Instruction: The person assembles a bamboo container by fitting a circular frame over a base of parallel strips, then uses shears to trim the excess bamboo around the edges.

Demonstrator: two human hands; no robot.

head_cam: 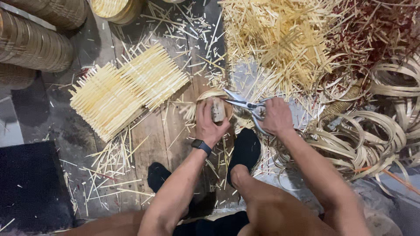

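Your left hand (209, 123) is closed around a small woven basket (214, 101), pressing it with a small block (218, 109) under your thumb, near the middle of the plank floor (151, 135) just ahead of your feet. Your right hand (275, 117) grips the handles of the scissors (245, 105), blades open and pointing at the basket's right rim, where loose strip ends stick out.

Judging by what lies around, the work is partly done. Two flat woven mats (127, 89) sit to the left, their ends untrimmed, and stacks of finished baskets (35, 41) stand at the far left corner. A large pile of cut strips (280, 39) lies at the far right, and coils of bent hoops (363, 140) at the right edge, so plenty of material looks unused. The basket in hand appears woven but not trimmed all round; offcuts litter the planks.
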